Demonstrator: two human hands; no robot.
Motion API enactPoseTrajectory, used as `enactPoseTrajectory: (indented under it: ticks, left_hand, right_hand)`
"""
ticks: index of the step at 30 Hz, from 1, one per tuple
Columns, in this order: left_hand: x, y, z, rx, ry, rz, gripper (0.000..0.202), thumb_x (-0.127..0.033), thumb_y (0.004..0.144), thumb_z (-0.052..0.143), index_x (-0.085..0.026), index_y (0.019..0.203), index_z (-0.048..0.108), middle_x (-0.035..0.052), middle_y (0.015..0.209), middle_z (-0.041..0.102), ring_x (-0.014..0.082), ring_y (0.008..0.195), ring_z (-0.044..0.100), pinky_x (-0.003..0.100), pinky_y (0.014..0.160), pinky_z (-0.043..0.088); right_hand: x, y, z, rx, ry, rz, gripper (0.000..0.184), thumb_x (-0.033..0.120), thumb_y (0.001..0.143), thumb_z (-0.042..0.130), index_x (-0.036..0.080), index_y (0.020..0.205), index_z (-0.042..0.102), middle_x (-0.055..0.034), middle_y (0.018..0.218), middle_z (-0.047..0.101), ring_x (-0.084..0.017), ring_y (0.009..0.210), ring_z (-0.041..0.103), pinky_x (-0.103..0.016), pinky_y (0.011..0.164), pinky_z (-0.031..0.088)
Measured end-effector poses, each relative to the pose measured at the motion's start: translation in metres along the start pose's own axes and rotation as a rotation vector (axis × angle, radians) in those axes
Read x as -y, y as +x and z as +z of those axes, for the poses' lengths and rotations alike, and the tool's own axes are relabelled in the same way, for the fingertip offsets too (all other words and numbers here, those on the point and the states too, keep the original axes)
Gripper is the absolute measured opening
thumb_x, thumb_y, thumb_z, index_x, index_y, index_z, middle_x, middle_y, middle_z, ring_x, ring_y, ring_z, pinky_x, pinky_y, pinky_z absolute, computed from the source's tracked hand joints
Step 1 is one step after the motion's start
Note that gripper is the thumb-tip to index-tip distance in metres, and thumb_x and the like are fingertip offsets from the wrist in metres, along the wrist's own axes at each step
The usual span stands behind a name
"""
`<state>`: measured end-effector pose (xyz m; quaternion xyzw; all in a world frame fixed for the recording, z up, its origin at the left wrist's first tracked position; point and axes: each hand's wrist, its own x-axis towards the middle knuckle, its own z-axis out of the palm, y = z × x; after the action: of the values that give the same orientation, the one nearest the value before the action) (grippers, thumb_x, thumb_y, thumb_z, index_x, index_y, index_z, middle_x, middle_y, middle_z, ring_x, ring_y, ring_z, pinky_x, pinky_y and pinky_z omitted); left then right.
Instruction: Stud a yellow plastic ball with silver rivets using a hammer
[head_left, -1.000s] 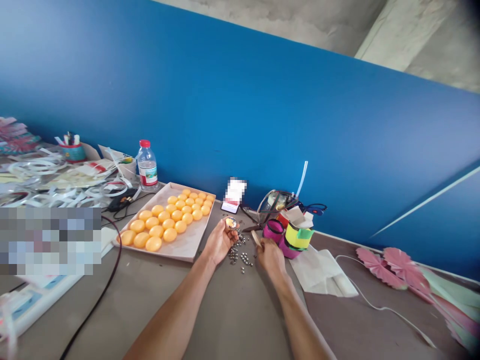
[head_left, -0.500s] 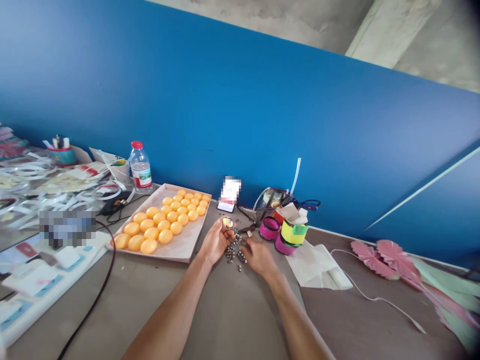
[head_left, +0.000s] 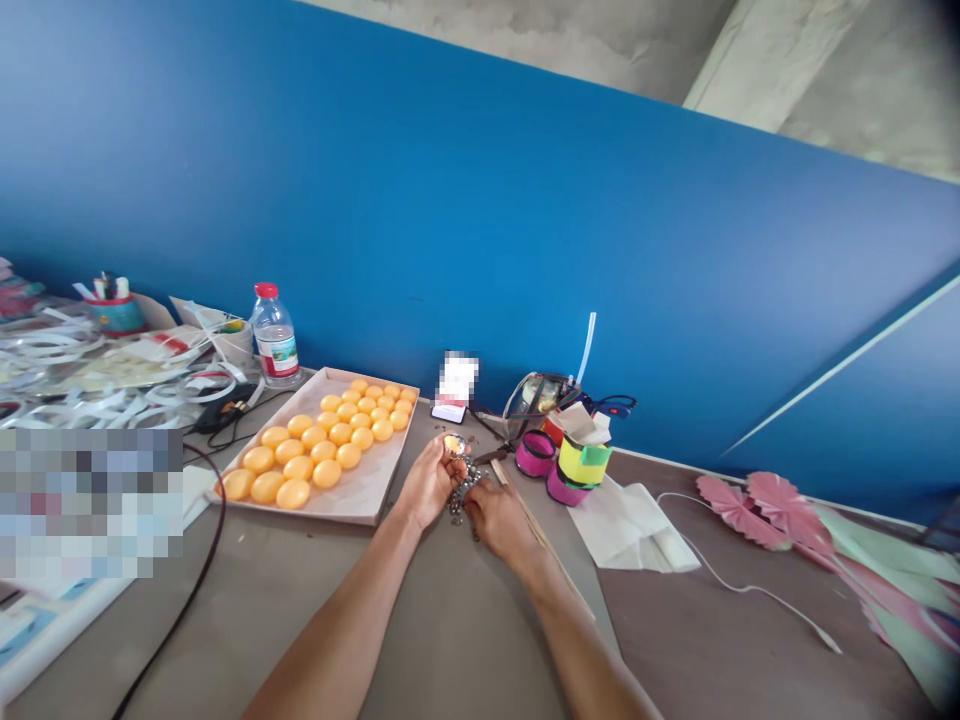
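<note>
My left hand (head_left: 429, 484) is curled around a small shiny round piece (head_left: 453, 444) held up between thumb and fingers. My right hand (head_left: 498, 516) lies palm down right beside it, over a small heap of little metal beads (head_left: 459, 497) on the grey table. Its fingers are bent down onto the beads, and what they pinch is hidden. A thin wooden stick (head_left: 541, 533) lies on the table just right of my right hand.
A tray (head_left: 365, 495) of several yellow half-spheres (head_left: 324, 447) sits to the left. A water bottle (head_left: 274, 335), paper strips and a black cable (head_left: 201, 570) lie further left. Coloured tape rolls (head_left: 581, 462), white paper (head_left: 632, 527), a white cord and pink paper fans (head_left: 757, 508) are on the right. A blue wall stands behind.
My right hand has slid left, from beside the tape rolls onto the bead heap next to my left hand. The wooden stick it held now lies on the table.
</note>
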<state>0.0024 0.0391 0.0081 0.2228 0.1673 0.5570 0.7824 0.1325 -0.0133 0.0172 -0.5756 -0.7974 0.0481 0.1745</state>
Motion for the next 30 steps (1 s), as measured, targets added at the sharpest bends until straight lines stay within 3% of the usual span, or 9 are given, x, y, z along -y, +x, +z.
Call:
enactPoseTrajectory:
  ticks: [6, 9, 13, 17, 22, 30]
  left_hand:
    - [0.0, 0.001, -0.001, -0.011, 0.007, -0.022, 0.029, -0.034, 0.076, 0.059, -0.017, 0.1, 0.055, 0.0054, 0.082, 0.062, 0.0106, 0.059, 0.056, 0.026, 0.062, 0.047]
    - [0.001, 0.002, -0.002, -0.022, 0.02, -0.027, 0.03, -0.035, 0.077, 0.058, -0.017, 0.101, 0.054, 0.0059, 0.083, 0.062, 0.0109, 0.06, 0.056, 0.026, 0.062, 0.046]
    - [0.001, 0.002, -0.001, -0.026, 0.049, -0.018, 0.028, -0.034, 0.076, 0.059, -0.017, 0.098, 0.056, 0.0051, 0.08, 0.063, 0.0117, 0.06, 0.056, 0.026, 0.062, 0.046]
    - [0.002, 0.0, 0.002, -0.022, 0.081, -0.01, 0.03, -0.034, 0.073, 0.062, -0.017, 0.098, 0.056, 0.0045, 0.08, 0.063, 0.0117, 0.06, 0.056, 0.026, 0.061, 0.045]
    - [0.003, -0.001, 0.002, 0.019, 0.116, -0.017, 0.031, -0.033, 0.073, 0.063, -0.018, 0.099, 0.057, 0.0048, 0.081, 0.063, 0.0124, 0.062, 0.057, 0.027, 0.064, 0.045]
    - [0.004, -0.002, 0.001, 0.07, 0.141, -0.03, 0.032, -0.027, 0.072, 0.064, -0.019, 0.102, 0.055, 0.005, 0.084, 0.063, 0.0152, 0.07, 0.06, 0.029, 0.067, 0.045]
  right_hand:
    - [-0.011, 0.004, 0.013, -0.237, 0.419, 0.064, 0.013, 0.012, 0.068, 0.044, 0.019, 0.068, 0.054, -0.0027, 0.079, 0.059, -0.015, 0.076, 0.054, -0.027, 0.07, 0.041]
    - [-0.013, 0.006, 0.015, -0.26, 0.712, 0.191, 0.005, 0.015, 0.064, 0.044, 0.019, 0.063, 0.047, -0.0029, 0.085, 0.06, -0.011, 0.064, 0.053, -0.023, 0.057, 0.041]
    - [-0.01, 0.007, 0.011, -0.236, 1.104, 0.371, 0.005, 0.017, 0.061, 0.044, 0.019, 0.061, 0.04, 0.002, 0.072, 0.057, -0.004, 0.041, 0.039, -0.019, 0.04, 0.031]
    - [-0.006, 0.009, 0.007, -0.298, 1.396, 0.385, 0.012, 0.023, 0.063, 0.053, 0.018, 0.065, 0.042, 0.0056, 0.065, 0.052, -0.002, 0.038, 0.033, -0.017, 0.039, 0.023]
    - [-0.004, 0.011, 0.004, -0.285, 1.574, 0.358, 0.018, 0.027, 0.065, 0.062, 0.019, 0.068, 0.047, 0.0074, 0.058, 0.048, -0.003, 0.038, 0.035, -0.017, 0.04, 0.022]
    - [-0.002, 0.011, 0.003, -0.28, 1.674, 0.341, 0.016, 0.024, 0.063, 0.066, 0.018, 0.072, 0.054, 0.0026, 0.065, 0.058, -0.006, 0.046, 0.046, -0.019, 0.045, 0.032]
